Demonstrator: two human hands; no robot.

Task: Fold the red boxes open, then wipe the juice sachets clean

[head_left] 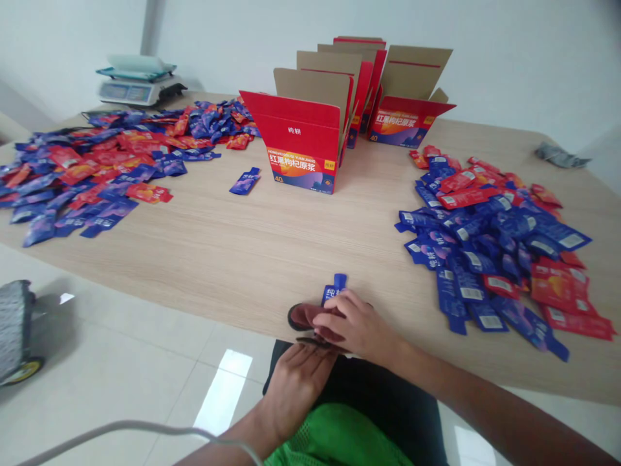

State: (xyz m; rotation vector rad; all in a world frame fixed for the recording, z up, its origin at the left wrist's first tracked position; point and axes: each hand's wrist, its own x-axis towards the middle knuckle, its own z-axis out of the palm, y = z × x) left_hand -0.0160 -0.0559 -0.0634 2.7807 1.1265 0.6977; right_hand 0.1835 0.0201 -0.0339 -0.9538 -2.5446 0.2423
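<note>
At the table's front edge, my right hand (356, 323) curls its fingers over a dark-rimmed, reddish-brown thing (303, 316) whose kind I cannot make out. My left hand (303, 375) is closed against the lower side of the same thing, its fingertips hidden. Just beyond my right fingers lies a blue sachet (334, 288), partly covered by the hand. Farther up the table, another blue sachet (245, 182) lies alone beside an open red carton (303, 145).
Piles of red and blue sachets spread over the left (97, 162) and right (485, 226). More open cartons (405, 123) stand behind. A scale (138, 87) sits at the back left, a grey cloth (560, 155) at the right. A cable (145, 425) crosses the lower left.
</note>
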